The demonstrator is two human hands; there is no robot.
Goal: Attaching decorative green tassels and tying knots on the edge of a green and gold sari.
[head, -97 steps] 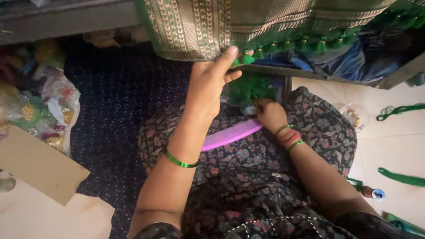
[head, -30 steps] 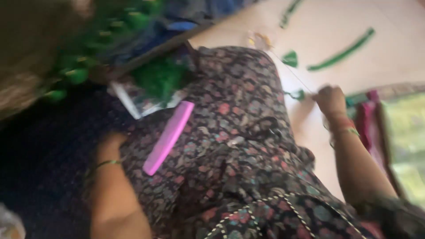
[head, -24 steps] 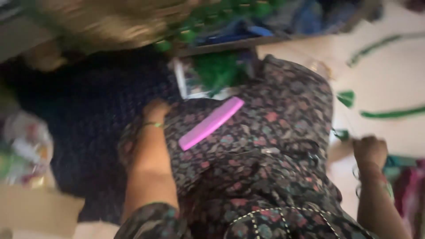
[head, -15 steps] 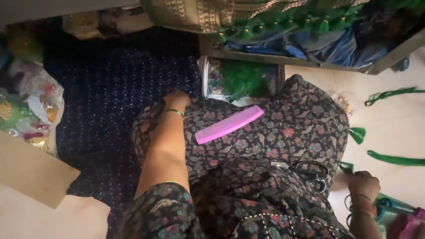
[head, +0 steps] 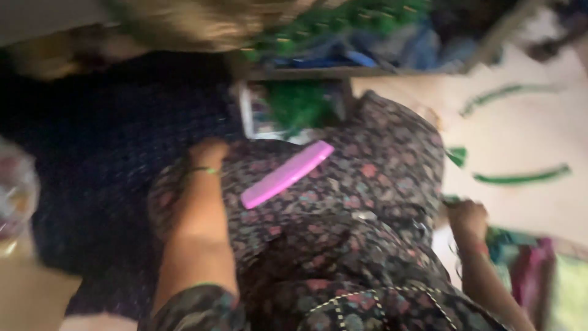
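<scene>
Looking down at my lap, I see my left hand [head: 207, 153] has dropped from the green tassels it held a few seconds ago and now rests at the edge of my flowered dress [head: 343, 245], near my knee, by the dark blue mat [head: 110, 159]. It holds nothing that I can see, but the picture is blurry and I cannot tell if the fingers are curled or loose. My right hand [head: 467, 216] has gone away from the comb, out to the side by the pale floor [head: 520, 141]. It looks bunched up like a fist, maybe around something green, but I cannot be sure. So the pink comb [head: 286, 174] is let go. It lies flat and slanted on my lap, long and thin, bright pink, one end pointing at the box of green threads [head: 297, 109] just past my knees. Farther off, green tassel strips [head: 520, 178] lie on the floor, and green tassels [head: 331, 21] hang from brown cloth [head: 202, 21] at the top.
</scene>
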